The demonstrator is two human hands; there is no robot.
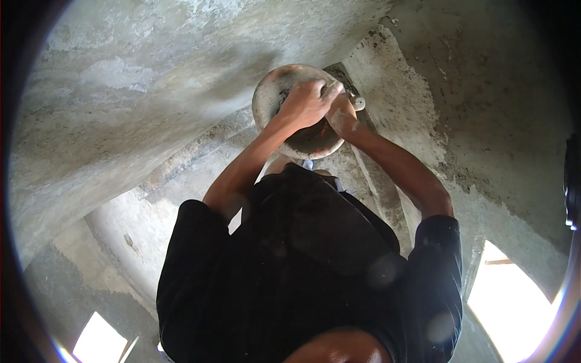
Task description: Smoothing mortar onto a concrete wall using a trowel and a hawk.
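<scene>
Ahead of me, a round mortar-stained basin point(264, 100), greyish with orange patches, is tilted so that its dark inside faces me. My left hand point(304, 104) is over the basin's middle with curled fingers, and its fingertips meet my right hand. What the left fingers hold, if anything, is hidden. My right hand point(342, 115) is at the basin's right side, closed around a tool whose pale, round-ended handle point(358, 103) sticks out to the right. The tool's other end is hidden behind the hands.
A rough grey plastered wall point(151, 78) rises on the left, and another patchy wall point(484, 91) on the right. Below the basin runs a narrow concrete ledge point(378, 181). Bright openings point(511, 308) show at the lower right and lower left.
</scene>
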